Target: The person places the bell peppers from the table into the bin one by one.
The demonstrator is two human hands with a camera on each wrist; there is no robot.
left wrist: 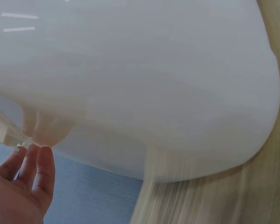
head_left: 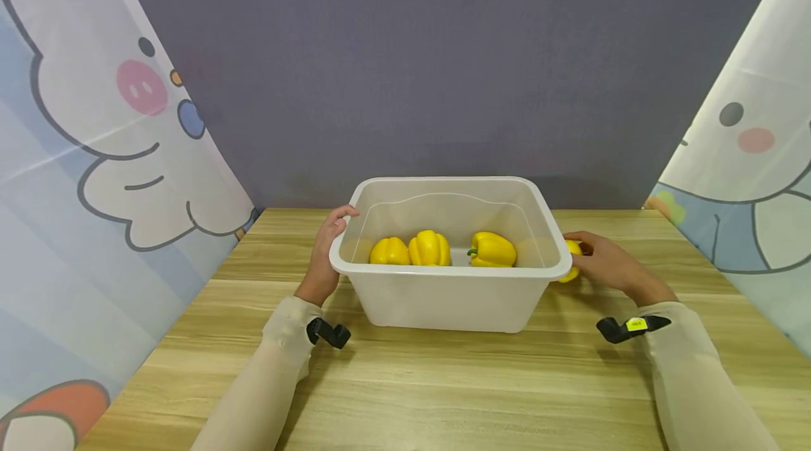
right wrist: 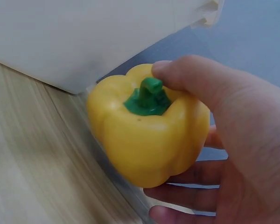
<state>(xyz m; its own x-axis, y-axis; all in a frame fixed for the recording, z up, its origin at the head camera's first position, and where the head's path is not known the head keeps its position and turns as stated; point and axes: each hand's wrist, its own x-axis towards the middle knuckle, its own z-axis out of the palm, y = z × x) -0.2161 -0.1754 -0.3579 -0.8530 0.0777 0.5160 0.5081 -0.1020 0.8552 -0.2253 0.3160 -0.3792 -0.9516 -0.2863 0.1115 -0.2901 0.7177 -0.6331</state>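
Note:
A white plastic bin (head_left: 443, 300) stands on the wooden table. Inside it lie three yellow bell peppers: one at the left (head_left: 389, 252), one beside it (head_left: 430, 248) and one toward the right (head_left: 493, 250) with its green stem pointing left. My left hand (head_left: 326, 248) grips the bin's left rim; its fingertips also show against the rim in the left wrist view. Just outside the bin's right wall, my right hand (head_left: 605, 261) holds another yellow bell pepper (right wrist: 144, 135), thumb on top near the green stem and fingers around its far side.
The wooden table (head_left: 412, 388) reaches back to a dark grey panel (head_left: 405, 71). Cartoon-printed sheets hang at the left (head_left: 76, 176) and the right (head_left: 760, 155).

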